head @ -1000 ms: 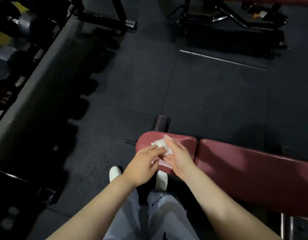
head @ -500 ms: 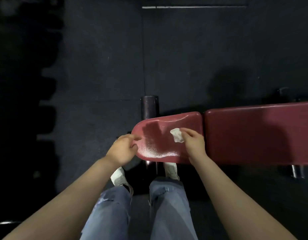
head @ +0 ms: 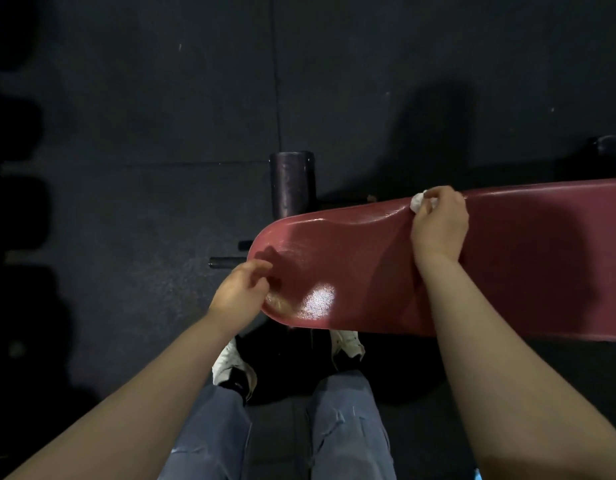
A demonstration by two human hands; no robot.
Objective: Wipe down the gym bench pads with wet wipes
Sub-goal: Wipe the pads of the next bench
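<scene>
pinching the balled white wipe [head: 418,201] with our right hand [head: 439,225], we press it at the far edge of the red bench pad [head: 351,265]; our left hand [head: 242,294], fingers loosely curled, rests at its rounded end.

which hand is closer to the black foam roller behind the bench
Left. The left hand is at the rounded end of the red seat pad, just below the foam roller. The right hand, gripping the wet wipe, is farther off to its right.

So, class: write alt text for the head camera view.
A person's right hand presses a balled white wipe against the far edge of a red bench pad. The left hand touches the pad's rounded end, above a dark floor.
</scene>
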